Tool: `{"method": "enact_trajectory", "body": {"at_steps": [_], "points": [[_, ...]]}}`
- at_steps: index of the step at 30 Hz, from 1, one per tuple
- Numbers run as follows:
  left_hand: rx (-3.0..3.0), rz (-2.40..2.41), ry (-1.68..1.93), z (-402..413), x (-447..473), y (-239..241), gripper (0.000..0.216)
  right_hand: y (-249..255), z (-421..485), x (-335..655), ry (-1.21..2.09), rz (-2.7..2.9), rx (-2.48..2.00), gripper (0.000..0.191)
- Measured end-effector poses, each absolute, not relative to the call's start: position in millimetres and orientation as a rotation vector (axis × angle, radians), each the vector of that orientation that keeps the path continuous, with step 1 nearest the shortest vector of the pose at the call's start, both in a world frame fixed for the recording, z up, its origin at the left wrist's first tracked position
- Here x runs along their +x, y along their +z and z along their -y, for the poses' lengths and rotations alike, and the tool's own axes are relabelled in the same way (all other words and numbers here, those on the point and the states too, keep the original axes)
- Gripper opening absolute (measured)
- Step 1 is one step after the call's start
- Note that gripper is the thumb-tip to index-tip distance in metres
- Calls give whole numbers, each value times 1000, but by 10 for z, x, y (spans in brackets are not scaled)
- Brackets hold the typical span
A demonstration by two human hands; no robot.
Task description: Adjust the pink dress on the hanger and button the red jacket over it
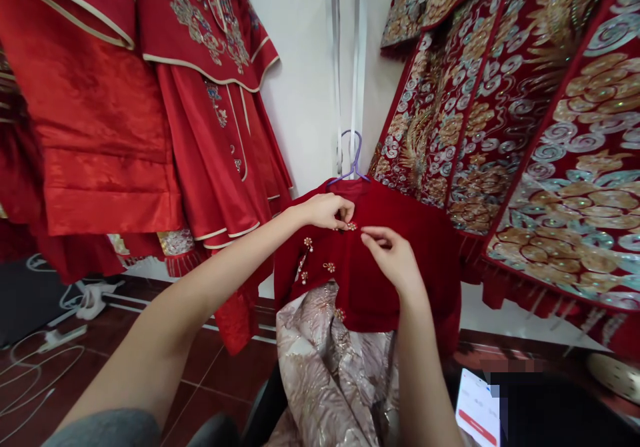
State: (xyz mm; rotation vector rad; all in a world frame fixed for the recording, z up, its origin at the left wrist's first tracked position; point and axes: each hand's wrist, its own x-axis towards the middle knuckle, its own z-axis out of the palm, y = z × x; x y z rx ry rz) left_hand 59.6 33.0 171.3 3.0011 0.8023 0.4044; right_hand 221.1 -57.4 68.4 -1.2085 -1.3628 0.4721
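Observation:
A dark red velvet jacket [425,247] hangs on a purple hanger [353,160] in the middle of the view. Gold bead buttons [308,243] run down its front. My left hand [327,210] pinches the fabric at the topmost button near the collar, fingers closed. My right hand [393,257] pinches the jacket's front edge just to the right of that button, fingers closed too. A pale pink and gold brocade skirt [325,367] hangs below the jacket.
Bright red embroidered garments [150,100] hang at the left. Heavily embroidered red and gold robes [525,120] fill the right. A white wall [305,80] is behind. White cables [45,353] lie on the dark red floor tiles. A phone [477,410] lies at the lower right.

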Motion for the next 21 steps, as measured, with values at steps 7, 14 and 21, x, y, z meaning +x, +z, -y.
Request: {"method": "enact_trajectory", "body": {"at_steps": [7, 14, 21], "points": [[3497, -1283, 197, -141, 523, 1586, 29, 870, 54, 1881, -233, 975, -1394, 85], [3424, -1867, 551, -75, 181, 1277, 32, 739, 185, 2470, -370, 1226, -1505, 93], [2674, -2086, 930, 36, 314, 730, 67, 707, 250, 3309, -359, 1425, -1490, 65]]}}
